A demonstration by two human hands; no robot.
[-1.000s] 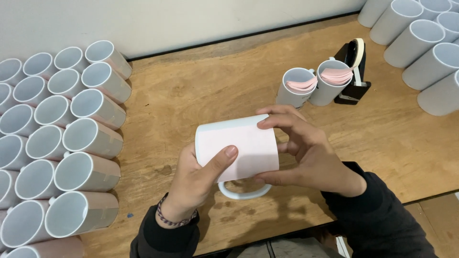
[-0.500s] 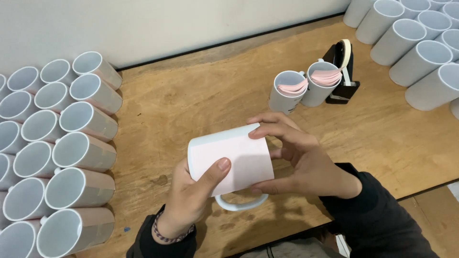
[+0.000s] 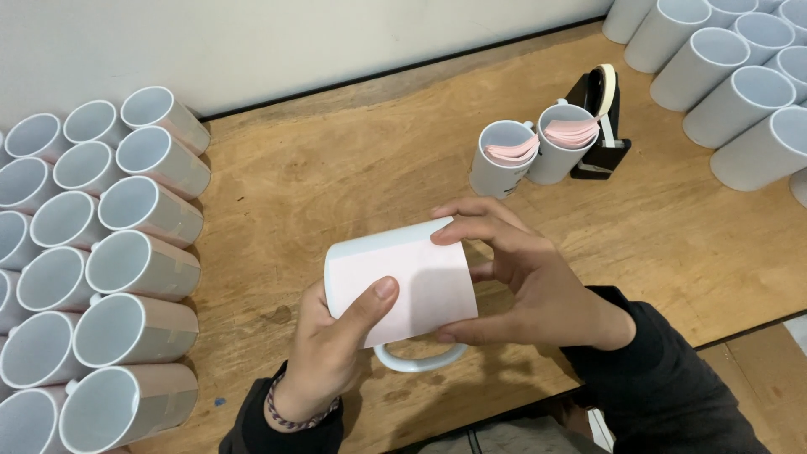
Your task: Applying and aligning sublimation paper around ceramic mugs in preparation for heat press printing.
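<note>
Both hands, left hand (image 3: 332, 349) and right hand (image 3: 538, 282), clamped a paper-wrapped white mug (image 3: 402, 290) above the bench (image 3: 353, 176); a loosened thumb could let the pink sheet (image 3: 420, 286) slip.

A wooden counter (image 3: 336, 185) fills most of the frame, against a pale wall (image 3: 294, 42) along the top. At the left edge, stacked mugs (image 3: 126, 269) lie on their sides, openings up. More mugs (image 3: 740, 76) crowd the upper right corner. Right of centre stand two mugs holding pink sheets (image 3: 538, 147), touching, with a black tape dispenser (image 3: 601, 126) just beside them.
</note>
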